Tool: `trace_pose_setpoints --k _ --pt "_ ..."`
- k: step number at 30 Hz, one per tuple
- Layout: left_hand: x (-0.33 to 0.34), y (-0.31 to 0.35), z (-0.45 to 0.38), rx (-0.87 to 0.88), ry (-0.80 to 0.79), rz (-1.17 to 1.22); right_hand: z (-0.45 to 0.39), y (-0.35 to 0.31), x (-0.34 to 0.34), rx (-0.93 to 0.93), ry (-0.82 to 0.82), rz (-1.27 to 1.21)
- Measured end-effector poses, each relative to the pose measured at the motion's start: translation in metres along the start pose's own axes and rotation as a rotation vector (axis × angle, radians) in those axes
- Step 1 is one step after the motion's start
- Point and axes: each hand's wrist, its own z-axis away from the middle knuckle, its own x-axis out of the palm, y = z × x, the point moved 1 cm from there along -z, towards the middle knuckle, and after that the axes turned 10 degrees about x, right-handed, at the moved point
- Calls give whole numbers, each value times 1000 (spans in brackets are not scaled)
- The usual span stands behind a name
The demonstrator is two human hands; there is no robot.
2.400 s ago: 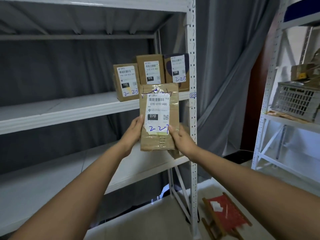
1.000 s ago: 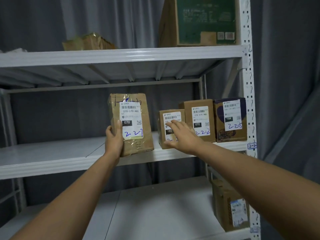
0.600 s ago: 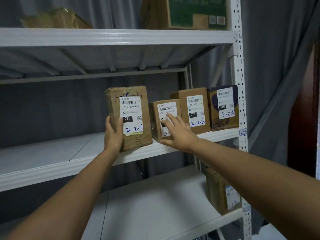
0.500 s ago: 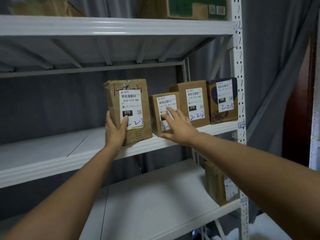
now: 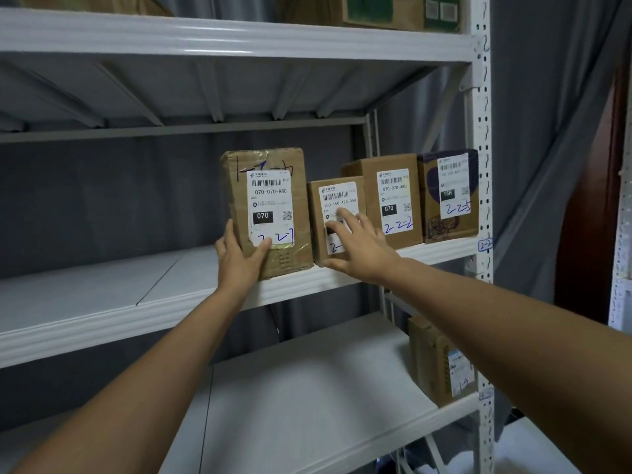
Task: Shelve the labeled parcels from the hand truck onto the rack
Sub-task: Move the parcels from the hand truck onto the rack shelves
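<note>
So we've got both arms stretched up and forward to the middle shelf [image 5: 102, 313] of the white rack [image 5: 481, 213]. Our left hand [image 5: 239, 256] is wrapped around the lower left corner of the tall parcel [image 5: 270, 165] marked 2-27: thumb across the front over the bottom of its label, the other fingers round the left side, so it's a proper hold on that box. The parcel stands upright on the shelf near the front edge, tipped a little, just beside the next box, though whether they touch we can't tell.

Our right hand [image 5: 359, 249] is flat and open, fingers spread, fingertips pressing on the label of the small parcel [image 5: 337, 189], thumb down by its bottom edge. It's not gripping anything, only resting against the front.

Counting boxes: four on the middle shelf in a row. From the left, the 2-27 one, the small one, a mid-size brown parcel [image 5: 393, 200] marked 2-22, and a dark purple-topped parcel [image 5: 448, 196] marked 2-25 right against the upright. One more parcel [image 5: 434, 357] sits on the lower shelf [image 5: 307, 388] at the right end. On the top shelf [image 5: 222, 39] we can see parts of two cartons, cut off by the frame.
</note>
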Motion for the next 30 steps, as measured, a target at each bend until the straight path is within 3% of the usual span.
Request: trace_pose_setpoints --k 11,15,25,30 --pt "2 -1 -10 -42 -66 40 3 2 8 12 -18 -7" --pt "0 5 -2 -24 -17 49 9 4 10 19 -25 -29" --pt "-6 24 39 285 55 47 46 13 30 16 -23 -49" --pt "11 18 77 384 -36 62 74 24 48 75 -72 -31"
